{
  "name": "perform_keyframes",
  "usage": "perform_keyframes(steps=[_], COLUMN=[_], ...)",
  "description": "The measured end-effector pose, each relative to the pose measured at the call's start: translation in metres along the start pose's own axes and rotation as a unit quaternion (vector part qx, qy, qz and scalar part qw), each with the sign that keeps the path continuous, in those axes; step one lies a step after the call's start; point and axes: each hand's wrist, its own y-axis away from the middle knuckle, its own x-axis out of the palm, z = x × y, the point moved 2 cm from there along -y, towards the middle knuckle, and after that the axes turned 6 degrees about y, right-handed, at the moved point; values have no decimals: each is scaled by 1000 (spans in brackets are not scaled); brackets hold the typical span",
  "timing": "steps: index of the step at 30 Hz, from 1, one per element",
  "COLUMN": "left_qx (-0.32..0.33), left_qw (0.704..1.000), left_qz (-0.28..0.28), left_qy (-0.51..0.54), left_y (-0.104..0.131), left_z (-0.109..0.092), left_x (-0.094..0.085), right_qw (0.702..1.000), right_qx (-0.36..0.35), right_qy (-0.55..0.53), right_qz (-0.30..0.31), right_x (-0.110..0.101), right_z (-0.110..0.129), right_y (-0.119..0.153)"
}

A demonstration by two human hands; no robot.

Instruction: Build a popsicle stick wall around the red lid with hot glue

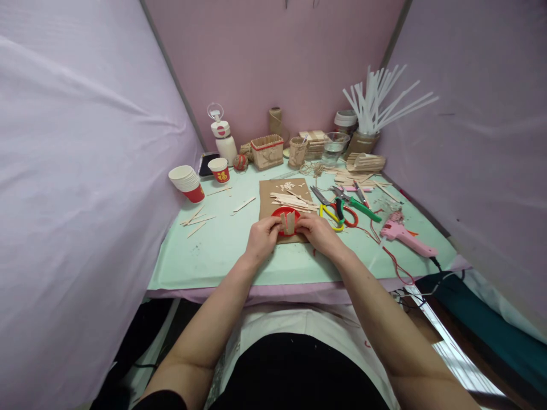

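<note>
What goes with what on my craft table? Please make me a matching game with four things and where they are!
Things
1. pink plastic glue gun
2. long, thin white strips
3. short, flat tan pieces
4. stack of red-and-white paper cups

Places
A. between the left hand and the right hand, in front of a round red object
B. on the left side of the pale green tabletop
C. lying on the right side, with a dark cord at its handle
D. standing in a brown holder at the back right

Right pairs: 1-C, 2-D, 3-A, 4-B
</note>
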Motion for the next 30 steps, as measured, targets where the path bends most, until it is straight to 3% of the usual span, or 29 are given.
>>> perform_keyframes(steps=[30], left_qx=[-6], left_qw=[1000], left_qz=[-19], left_qy=[-3], left_y=[1], left_z=[1], left_x=[1], right_qw=[1000], right_qx=[-4], right_qy=[-12], right_qz=[4], right_x=[-3], right_z=[5], right_y=[-2])
